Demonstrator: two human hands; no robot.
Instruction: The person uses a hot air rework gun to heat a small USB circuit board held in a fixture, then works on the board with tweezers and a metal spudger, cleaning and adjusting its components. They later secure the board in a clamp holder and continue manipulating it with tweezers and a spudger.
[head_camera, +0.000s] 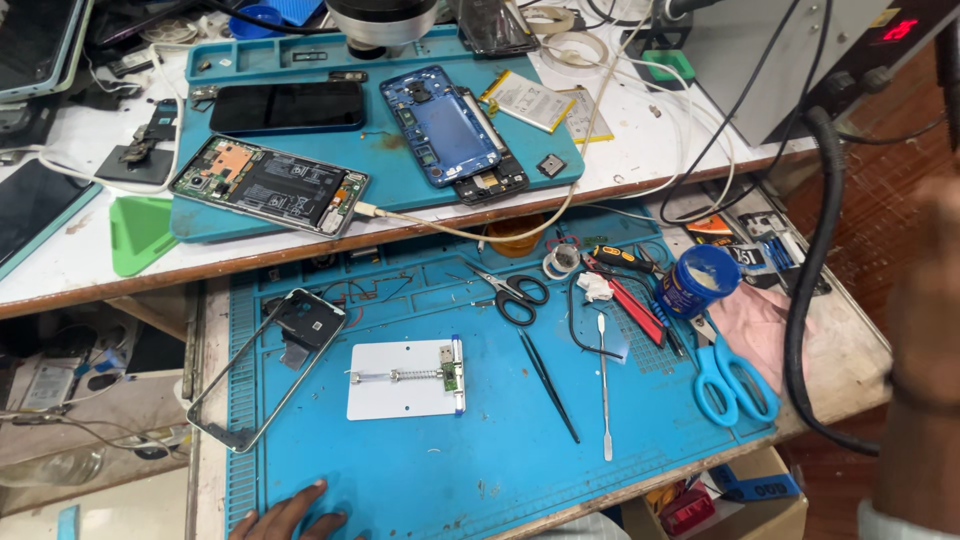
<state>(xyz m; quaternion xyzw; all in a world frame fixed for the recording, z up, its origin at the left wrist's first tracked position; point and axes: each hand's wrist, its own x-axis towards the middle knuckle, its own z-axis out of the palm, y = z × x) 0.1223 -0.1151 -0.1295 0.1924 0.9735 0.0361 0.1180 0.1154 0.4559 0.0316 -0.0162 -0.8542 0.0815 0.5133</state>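
Phone frame (268, 365), stripped, laid at left on near blue mat (480, 450); nothing held. Left hand (290, 517) rested flat, fingers spread, at near mat edge. Right hand (925, 330) blurred, grip state not discernible. Opened phone (270, 186) lies cabled on far surface (640, 150).

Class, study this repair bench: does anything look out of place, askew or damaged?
Yes. A bare phone frame lies askew, overhanging the left edge of the blue work mat. On the upper mat, an opened phone shows its exposed insides. The left hand rests at the mat's near edge.
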